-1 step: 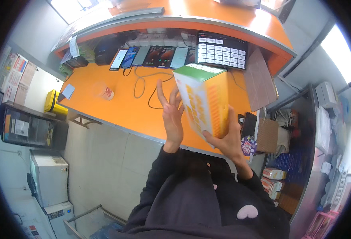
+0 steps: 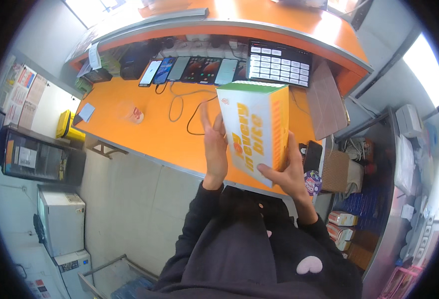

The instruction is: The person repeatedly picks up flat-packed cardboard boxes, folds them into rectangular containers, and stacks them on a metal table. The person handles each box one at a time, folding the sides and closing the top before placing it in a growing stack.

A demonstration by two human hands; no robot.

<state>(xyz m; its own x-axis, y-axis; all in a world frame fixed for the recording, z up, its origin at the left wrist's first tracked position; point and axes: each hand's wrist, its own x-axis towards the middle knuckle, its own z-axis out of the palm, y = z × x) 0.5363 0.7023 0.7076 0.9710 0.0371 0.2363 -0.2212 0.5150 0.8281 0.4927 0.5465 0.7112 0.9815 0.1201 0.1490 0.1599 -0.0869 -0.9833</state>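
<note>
One box [image 2: 253, 127], white and orange with a green top edge, is held up in the air above the near edge of the orange bench [image 2: 145, 132], between both hands. The left hand [image 2: 215, 144] lies flat against its left side, fingers [image 2: 205, 117] stretched upward and spread, pressing rather than gripping. The right hand [image 2: 288, 172] cups the lower right corner from beneath, its fingers [image 2: 269, 172] curled onto the printed front face and thumb up the orange side. So neither hand closes round it; the box is clamped between two open palms.

It looks like printed cardboard: stiff on its edges, likely light for its size, with smooth faces that could slip under a flat palm. The faces may dent if squeezed in the middle, so the corners and the bottom edge seem the safest places to hold.

On the far side of the bench lie six phones [image 2: 189, 70] in one row, with two cables [image 2: 179, 102] trailing toward the near edge. Right of them stands one dark screen [image 2: 278, 62] showing a grid of tiles. One small clear cup [image 2: 130, 112] sits on the left.
</note>
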